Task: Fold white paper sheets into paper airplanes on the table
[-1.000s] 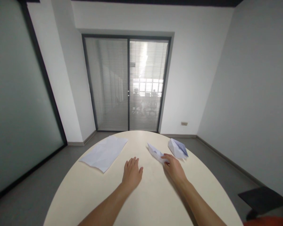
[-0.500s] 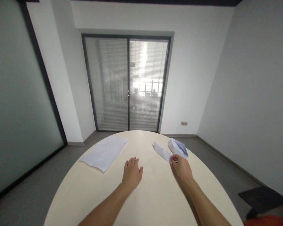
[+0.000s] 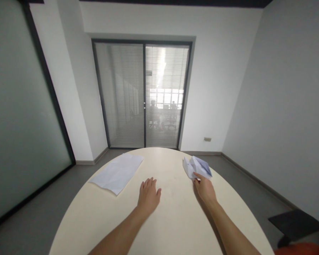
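On the table [image 3: 170, 223], folded paper [image 3: 187, 169].

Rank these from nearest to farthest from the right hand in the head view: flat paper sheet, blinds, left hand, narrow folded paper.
1. Narrow folded paper: right side, at the right hand.
2. Left hand: palm down, near the middle of the table.
3. Flat paper sheet: left side.
4. Blinds: beyond the table's far edge.

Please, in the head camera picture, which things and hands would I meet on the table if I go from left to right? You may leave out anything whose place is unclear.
Flat white sheet → left hand → narrow folded paper → right hand.
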A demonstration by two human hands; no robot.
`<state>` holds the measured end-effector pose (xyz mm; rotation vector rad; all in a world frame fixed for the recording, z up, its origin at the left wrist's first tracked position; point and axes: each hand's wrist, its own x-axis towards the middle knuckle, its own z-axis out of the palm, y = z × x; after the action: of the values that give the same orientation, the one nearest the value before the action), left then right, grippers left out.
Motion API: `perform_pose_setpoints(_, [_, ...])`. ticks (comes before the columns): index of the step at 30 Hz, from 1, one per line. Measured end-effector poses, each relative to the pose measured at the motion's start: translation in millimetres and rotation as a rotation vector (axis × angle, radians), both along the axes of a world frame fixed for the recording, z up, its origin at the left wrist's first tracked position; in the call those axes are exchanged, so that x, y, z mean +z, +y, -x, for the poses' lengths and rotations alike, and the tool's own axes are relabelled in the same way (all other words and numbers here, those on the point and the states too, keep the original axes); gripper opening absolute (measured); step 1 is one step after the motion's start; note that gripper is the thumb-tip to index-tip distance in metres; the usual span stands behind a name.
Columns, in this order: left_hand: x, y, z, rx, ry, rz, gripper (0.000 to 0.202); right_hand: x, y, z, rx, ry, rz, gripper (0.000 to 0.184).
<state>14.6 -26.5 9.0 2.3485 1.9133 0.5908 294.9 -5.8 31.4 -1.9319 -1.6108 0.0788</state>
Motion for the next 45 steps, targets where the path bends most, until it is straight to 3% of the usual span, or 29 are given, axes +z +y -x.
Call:
perform_pose_setpoints(10, [1.5,-2,0,0.005,0.012,-0.006,0.048,-0.1,2,-3,-0.127,-0.016,0.085,0.043])
perform_pose_setpoints(21, [-1.2,0,0,-0.004,0.002,-0.005,0.048,-6.9,3,-5,-0.047,-0.086,-0.063,0.046])
perform_pose_setpoints(33, [1.2,-1,-1,0.000,0.001,-0.010,0.048,8.1,-10,4,-0.104,-0.079,-0.086,0.037])
perform_pose_setpoints(37, [5.8,-1,-2,-0.002,0.011,-0.014,0.050,8.5,-6,5,-0.011,-0.071,-0.164,0.032])
perform_pose_setpoints(41, [12.2,6,5,-0.027,0.030,-0.044,0.050,5.8,-4,11,0.215,-0.062,-0.153,0.025])
perform_pose_setpoints(45, [11.4,18,19,0.143,0.100,-0.094,0.052,-2.7,-6,18,0.421,-0.070,-0.134,0.026])
